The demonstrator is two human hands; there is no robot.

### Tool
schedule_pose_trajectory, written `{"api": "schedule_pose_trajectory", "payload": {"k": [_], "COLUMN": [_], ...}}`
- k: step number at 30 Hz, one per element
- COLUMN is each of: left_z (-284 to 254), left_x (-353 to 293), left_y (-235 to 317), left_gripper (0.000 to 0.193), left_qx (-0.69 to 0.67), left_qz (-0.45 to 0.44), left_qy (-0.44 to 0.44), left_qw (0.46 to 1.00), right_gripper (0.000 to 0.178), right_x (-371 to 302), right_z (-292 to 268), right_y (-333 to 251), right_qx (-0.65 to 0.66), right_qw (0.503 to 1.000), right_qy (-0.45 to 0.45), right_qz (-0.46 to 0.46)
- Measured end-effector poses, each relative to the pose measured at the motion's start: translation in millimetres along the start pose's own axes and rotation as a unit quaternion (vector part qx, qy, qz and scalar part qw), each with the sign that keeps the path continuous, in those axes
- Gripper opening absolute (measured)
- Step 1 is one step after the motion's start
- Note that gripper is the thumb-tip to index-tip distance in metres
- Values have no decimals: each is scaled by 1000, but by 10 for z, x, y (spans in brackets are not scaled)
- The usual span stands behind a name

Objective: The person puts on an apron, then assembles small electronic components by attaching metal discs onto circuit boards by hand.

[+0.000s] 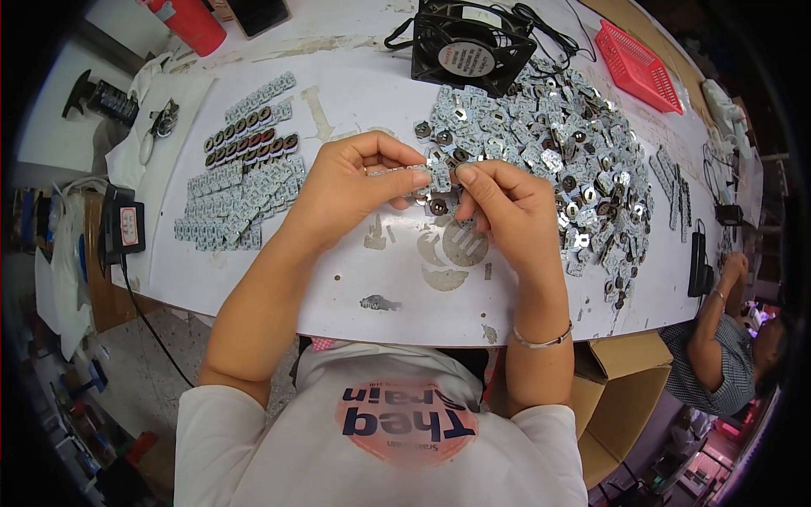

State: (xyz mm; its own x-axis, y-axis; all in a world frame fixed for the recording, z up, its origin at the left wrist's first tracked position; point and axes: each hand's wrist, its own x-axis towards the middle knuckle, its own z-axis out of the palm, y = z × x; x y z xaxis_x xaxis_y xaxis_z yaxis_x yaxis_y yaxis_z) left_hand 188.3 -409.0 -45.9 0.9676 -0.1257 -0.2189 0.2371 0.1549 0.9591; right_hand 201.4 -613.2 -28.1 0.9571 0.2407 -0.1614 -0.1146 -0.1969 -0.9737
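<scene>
Over the middle of the white table, my left hand (355, 182) pinches a short row of small silvery metal plates (438, 172) between thumb and fingers. My right hand (513, 201) is closed at the right end of that row, thumb against forefinger, on a small piece mostly hidden by the fingertips. A loose dark round part (438, 206) lies on the table just below the row. Close beyond my right hand spreads a large heap of similar silvery plates and dark round parts (541, 135).
Neat rows of metal plates (245, 198) lie at the left, with brown round parts (253, 145) among them. A black fan (470, 51) stands at the back, near a red basket (638, 66). Right of the table are a cardboard box (621, 389) and another person (718, 355).
</scene>
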Motion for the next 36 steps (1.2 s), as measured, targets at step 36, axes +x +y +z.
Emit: {"api": "schedule_pose_trajectory", "payload": {"k": [36], "left_z": [187], "left_x": [-4], "left_y": [-176], "left_gripper": [14], "left_qx": [165], "left_qz": [329], "left_qy": [63], "left_qw": [928], "right_gripper": [21], "right_x": [3], "right_z": [123], "right_y": [95], "right_qx": [74], "right_qw": [997], "right_qy": [-2], "right_qz": [-34]}}
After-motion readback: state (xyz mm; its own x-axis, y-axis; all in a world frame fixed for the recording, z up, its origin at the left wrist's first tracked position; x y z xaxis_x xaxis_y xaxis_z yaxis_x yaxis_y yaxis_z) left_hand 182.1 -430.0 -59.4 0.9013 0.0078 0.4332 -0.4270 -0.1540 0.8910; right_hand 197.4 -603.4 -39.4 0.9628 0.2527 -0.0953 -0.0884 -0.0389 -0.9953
